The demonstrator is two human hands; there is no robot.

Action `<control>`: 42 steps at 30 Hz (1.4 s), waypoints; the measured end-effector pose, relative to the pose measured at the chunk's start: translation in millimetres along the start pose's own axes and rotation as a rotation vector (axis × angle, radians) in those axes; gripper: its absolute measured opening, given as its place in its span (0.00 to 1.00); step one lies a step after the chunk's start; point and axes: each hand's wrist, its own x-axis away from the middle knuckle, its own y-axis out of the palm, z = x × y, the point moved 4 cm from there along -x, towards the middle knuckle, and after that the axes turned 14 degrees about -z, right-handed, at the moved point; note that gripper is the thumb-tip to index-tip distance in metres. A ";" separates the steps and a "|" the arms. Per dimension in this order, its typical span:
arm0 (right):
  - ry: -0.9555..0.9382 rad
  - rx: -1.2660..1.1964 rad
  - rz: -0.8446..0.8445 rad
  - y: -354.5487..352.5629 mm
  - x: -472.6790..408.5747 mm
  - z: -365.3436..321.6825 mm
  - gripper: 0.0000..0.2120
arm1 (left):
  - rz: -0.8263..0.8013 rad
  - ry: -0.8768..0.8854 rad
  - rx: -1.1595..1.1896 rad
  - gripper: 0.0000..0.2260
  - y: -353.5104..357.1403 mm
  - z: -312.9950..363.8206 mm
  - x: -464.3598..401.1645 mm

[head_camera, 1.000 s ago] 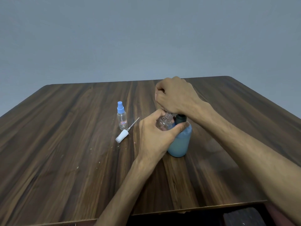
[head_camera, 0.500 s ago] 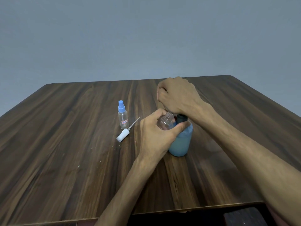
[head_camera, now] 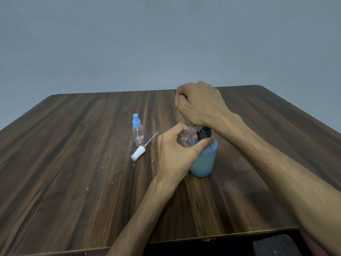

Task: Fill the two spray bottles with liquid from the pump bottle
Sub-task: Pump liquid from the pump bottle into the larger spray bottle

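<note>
Gripping an uncapped clear spray bottle (head_camera: 186, 138) in the left hand (head_camera: 175, 154), neck up, touching the blue pump bottle (head_camera: 203, 161); curling the right hand (head_camera: 200, 106) over that bottle's dark pump head (head_camera: 204, 133); standing left of the pump bottle, a blue-capped spray bottle (head_camera: 137, 133), a white sprayer cap (head_camera: 138, 155) lying beside it

Two bare forearms, no sleeves, no jewellery

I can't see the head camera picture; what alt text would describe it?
A left hand holds an uncapped clear spray bottle against a blue pump bottle while the right hand presses its pump. Another capped spray bottle and a loose white sprayer top sit on the wooden table.
</note>
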 end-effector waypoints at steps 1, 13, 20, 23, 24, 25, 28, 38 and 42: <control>0.011 -0.008 -0.026 2.5 1.1 0.5 0.14 | -0.001 -0.004 0.003 0.14 0.4 -0.7 -0.4; 0.030 -0.004 -0.112 9.5 2.4 0.9 0.13 | -0.009 0.013 0.015 0.14 0.2 0.8 0.0; 0.032 -0.037 -0.093 6.5 2.3 1.9 0.12 | -0.007 0.004 0.008 0.15 0.4 -0.1 0.4; 0.036 -0.024 -0.091 6.3 2.8 1.3 0.12 | -0.012 0.011 0.003 0.14 0.1 0.6 0.6; 0.024 -0.023 -0.062 3.1 2.3 1.1 0.12 | -0.015 0.011 0.005 0.14 0.1 0.7 1.2; 0.009 -0.026 -0.030 0.5 1.0 1.2 0.12 | -0.012 0.014 0.001 0.15 -0.1 0.9 1.4; 0.017 -0.035 -0.062 4.9 0.5 3.8 0.12 | -0.014 0.014 -0.007 0.15 0.5 1.0 0.6; 0.036 -0.043 -0.050 6.7 2.4 3.1 0.11 | -0.002 0.024 -0.017 0.15 -0.1 -0.8 -0.2; 0.020 -0.021 -0.024 2.2 2.7 1.1 0.09 | -0.005 0.022 -0.026 0.14 0.1 -2.2 -0.1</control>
